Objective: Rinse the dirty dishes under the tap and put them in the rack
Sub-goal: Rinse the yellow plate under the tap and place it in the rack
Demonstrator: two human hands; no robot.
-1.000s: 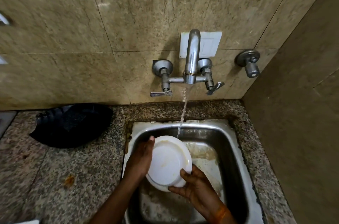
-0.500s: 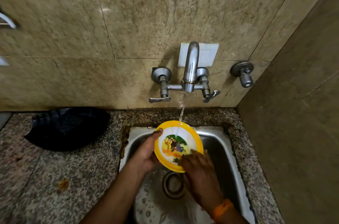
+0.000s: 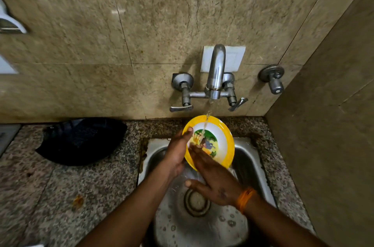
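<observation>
My left hand (image 3: 175,153) grips the yellow-rimmed plate (image 3: 220,141) by its edge, tilted under the tap (image 3: 216,76) stream above the sink (image 3: 242,157); my right hand (image 3: 212,175) lies flat, fingers straight, on its face.

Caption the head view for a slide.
Left hand holds a yellow-rimmed plate under the tap; right hand rubs its face.

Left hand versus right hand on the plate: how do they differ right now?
The left hand grips the plate by its left rim, thumb on the yellow edge; the right hand lies flat, straight fingers on the pictured face. The left wrist is bare; the right wears an orange band. Both are over the sink under the running tap.
</observation>
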